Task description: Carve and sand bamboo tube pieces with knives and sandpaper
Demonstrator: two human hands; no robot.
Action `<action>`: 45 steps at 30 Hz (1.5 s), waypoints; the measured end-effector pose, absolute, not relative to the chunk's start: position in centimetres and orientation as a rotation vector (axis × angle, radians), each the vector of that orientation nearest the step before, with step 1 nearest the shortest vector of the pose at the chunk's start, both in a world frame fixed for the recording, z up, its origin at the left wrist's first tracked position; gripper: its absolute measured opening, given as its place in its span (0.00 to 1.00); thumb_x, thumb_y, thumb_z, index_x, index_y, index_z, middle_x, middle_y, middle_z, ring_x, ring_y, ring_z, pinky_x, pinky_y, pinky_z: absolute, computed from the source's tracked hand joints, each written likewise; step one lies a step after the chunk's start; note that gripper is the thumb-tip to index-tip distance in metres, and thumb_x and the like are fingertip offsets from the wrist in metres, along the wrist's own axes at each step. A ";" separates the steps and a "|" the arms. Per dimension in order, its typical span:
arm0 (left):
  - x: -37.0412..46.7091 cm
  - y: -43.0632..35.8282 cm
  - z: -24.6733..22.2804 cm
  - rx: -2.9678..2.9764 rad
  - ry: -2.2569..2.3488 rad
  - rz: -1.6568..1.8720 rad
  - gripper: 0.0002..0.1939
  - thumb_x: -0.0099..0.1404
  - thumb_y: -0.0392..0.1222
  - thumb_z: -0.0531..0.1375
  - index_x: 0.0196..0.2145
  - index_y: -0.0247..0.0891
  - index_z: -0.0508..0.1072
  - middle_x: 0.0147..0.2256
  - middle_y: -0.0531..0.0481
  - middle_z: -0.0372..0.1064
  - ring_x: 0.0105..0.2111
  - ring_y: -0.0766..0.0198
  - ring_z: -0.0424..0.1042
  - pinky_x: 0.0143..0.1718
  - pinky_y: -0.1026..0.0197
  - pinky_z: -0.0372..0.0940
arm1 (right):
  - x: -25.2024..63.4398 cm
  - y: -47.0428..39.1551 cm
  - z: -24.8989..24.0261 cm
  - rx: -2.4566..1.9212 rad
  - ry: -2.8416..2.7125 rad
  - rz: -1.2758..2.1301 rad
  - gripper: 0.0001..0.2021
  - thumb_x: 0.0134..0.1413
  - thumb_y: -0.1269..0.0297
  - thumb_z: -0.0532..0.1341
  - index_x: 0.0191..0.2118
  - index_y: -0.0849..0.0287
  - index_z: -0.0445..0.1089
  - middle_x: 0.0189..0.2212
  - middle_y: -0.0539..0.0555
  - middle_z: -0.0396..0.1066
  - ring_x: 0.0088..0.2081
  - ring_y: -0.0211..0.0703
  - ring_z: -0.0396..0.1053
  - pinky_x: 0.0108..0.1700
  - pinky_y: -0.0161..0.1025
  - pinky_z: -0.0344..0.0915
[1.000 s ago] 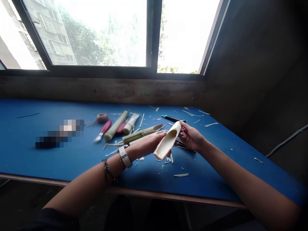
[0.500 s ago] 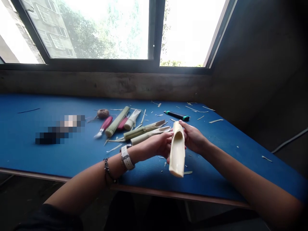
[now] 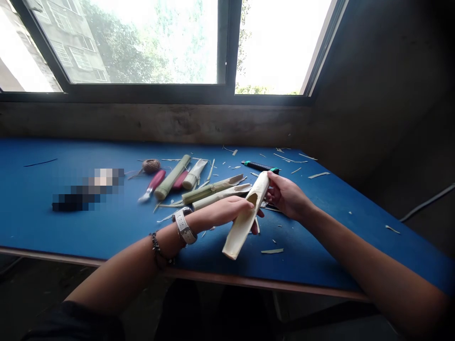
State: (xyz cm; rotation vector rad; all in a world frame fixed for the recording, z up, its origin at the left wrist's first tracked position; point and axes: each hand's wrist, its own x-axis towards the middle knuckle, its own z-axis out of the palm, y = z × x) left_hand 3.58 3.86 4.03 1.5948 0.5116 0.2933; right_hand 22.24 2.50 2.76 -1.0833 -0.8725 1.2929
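Between my hands is a pale peeled bamboo piece [image 3: 239, 233], its lower part cut open into a trough and its upper end a whole tube. My left hand [image 3: 237, 210] grips its middle, thumb on top at the hollow's edge and fingers underneath. At the far end my right hand [image 3: 284, 193] holds the tube between thumb and fingers. Just behind my left hand lie a cut green bamboo piece [image 3: 209, 188] and a peeled cut one [image 3: 218, 197]. A utility knife [image 3: 259, 166] in black and green rests beyond my right hand.
Farther left are a bamboo tube [image 3: 173, 177], a short peeled piece [image 3: 195, 174], a red-handled tool [image 3: 155, 183], another red handle [image 3: 180, 181] and a twine ball [image 3: 151, 166]. Shavings [image 3: 319, 174] litter the blue table [image 3: 106, 237]. A pixelated patch hides something at left. A window stands behind.
The bamboo piece has turned in my hands: its open lower end has swung left and it now slants. My left thumb has come onto the hollow's edge.
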 end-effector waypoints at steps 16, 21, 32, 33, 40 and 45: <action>3.0 4.7 3.7 2.922 1.146 0.727 0.18 0.66 0.46 0.47 0.28 0.36 0.72 0.22 0.45 0.66 0.21 0.62 0.63 0.24 0.62 0.52 | 20.9 1.0 3.0 -1.082 -1.281 1.056 0.17 0.50 0.48 0.59 0.33 0.58 0.59 0.21 0.47 0.68 0.21 0.34 0.68 0.25 0.32 0.67; 3.0 5.1 4.3 2.904 1.036 0.557 0.14 0.65 0.38 0.47 0.32 0.35 0.71 0.26 0.46 0.68 0.24 0.63 0.65 0.24 0.63 0.53 | 21.4 1.3 2.9 -1.011 -1.183 1.080 0.17 0.47 0.50 0.62 0.34 0.58 0.63 0.25 0.47 0.70 0.24 0.33 0.69 0.27 0.31 0.69; 0.6 7.4 6.1 2.434 1.128 0.846 0.17 0.63 0.50 0.52 0.32 0.33 0.73 0.23 0.50 0.68 0.20 0.69 0.62 0.20 0.66 0.52 | 24.2 2.4 4.1 -0.885 -0.826 0.939 0.08 0.51 0.60 0.62 0.34 0.59 0.70 0.27 0.49 0.73 0.28 0.32 0.72 0.32 0.27 0.71; 0.4 7.8 6.3 2.354 1.135 0.942 0.17 0.62 0.51 0.54 0.31 0.33 0.72 0.24 0.50 0.67 0.20 0.69 0.62 0.20 0.66 0.53 | 24.3 2.4 4.4 -0.879 -0.796 0.919 0.07 0.52 0.61 0.60 0.34 0.59 0.70 0.28 0.49 0.73 0.29 0.33 0.72 0.33 0.27 0.72; 1.7 7.9 5.1 1.361 0.580 1.088 0.20 0.57 0.54 0.60 0.37 0.34 0.66 0.29 0.53 0.65 0.22 0.75 0.64 0.25 0.69 0.62 | 23.6 1.8 4.4 -0.783 -0.902 0.940 0.09 0.51 0.62 0.62 0.38 0.55 0.63 0.35 0.47 0.73 0.38 0.35 0.73 0.41 0.29 0.70; 2.9 6.8 4.2 1.223 0.474 1.137 0.17 0.58 0.52 0.60 0.32 0.33 0.68 0.19 0.57 0.59 0.19 0.75 0.60 0.21 0.71 0.59 | 23.1 1.6 3.2 -0.718 -1.245 1.341 0.17 0.53 0.56 0.59 0.48 0.54 0.62 0.42 0.53 0.72 0.42 0.41 0.72 0.47 0.38 0.68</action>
